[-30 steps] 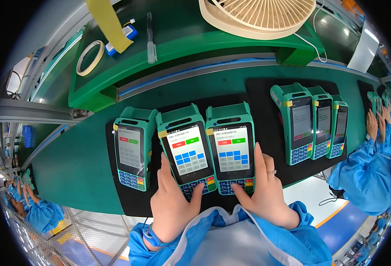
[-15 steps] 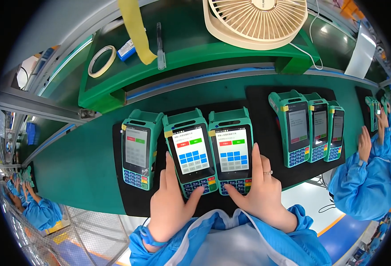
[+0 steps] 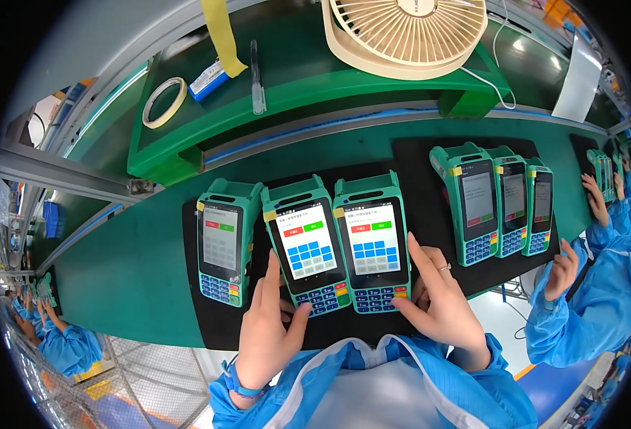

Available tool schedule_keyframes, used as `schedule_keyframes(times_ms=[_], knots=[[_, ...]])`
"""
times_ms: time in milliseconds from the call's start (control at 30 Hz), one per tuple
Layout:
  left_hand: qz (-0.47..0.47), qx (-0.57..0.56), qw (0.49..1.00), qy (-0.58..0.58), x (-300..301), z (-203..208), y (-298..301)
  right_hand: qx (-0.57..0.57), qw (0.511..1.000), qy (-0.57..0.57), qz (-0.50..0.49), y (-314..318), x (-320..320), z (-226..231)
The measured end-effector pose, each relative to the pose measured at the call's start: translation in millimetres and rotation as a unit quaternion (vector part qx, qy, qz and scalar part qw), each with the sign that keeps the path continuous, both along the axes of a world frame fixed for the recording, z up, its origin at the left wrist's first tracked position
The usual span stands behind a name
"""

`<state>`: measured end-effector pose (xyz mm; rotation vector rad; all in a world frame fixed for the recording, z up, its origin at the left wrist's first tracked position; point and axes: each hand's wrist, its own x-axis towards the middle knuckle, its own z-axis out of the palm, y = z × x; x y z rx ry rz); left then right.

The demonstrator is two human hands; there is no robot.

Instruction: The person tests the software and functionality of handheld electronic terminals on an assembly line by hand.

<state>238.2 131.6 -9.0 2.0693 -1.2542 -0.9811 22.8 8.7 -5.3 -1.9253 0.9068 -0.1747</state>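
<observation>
nearest me, my left hand [image 3: 264, 336] pinches the keypad end of the left lit terminal [image 3: 308, 247], thumb on its keys; my right hand [image 3: 437, 304] grips the right lit terminal [image 3: 374, 243] alike. both lie on the black mat [image 3: 208, 322] on the worktop [image 3: 129, 264]. i judge them stiff, light, slick plastic, best held by the sides. yellow stickers mark their top left corners; farther off, a tape roll [image 3: 164, 102].

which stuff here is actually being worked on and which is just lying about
In hand:
- left hand on the middle green payment terminal, thumb at its keypad
- right hand on the terminal beside it, thumb at its keypad

Lying about:
- third terminal on the left of the black mat, untouched
- tape roll, pen and fan on the green shelf
- three terminals near a co-worker
</observation>
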Motion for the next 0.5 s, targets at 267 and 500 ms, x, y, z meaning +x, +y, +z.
schedule_keyframes(times_ms=[267, 500], knots=[[0.011, -0.051, 0.993, -0.103, -12.3, -14.1, -1.2, -0.149, 0.988, 0.038, 0.000, 11.5, 10.7, -11.6], [0.000, -0.086, 0.972, -0.220, -13.8, -41.5, -5.0, -0.229, 0.972, 0.043, -0.026, 22.4, 23.5, -49.7]])
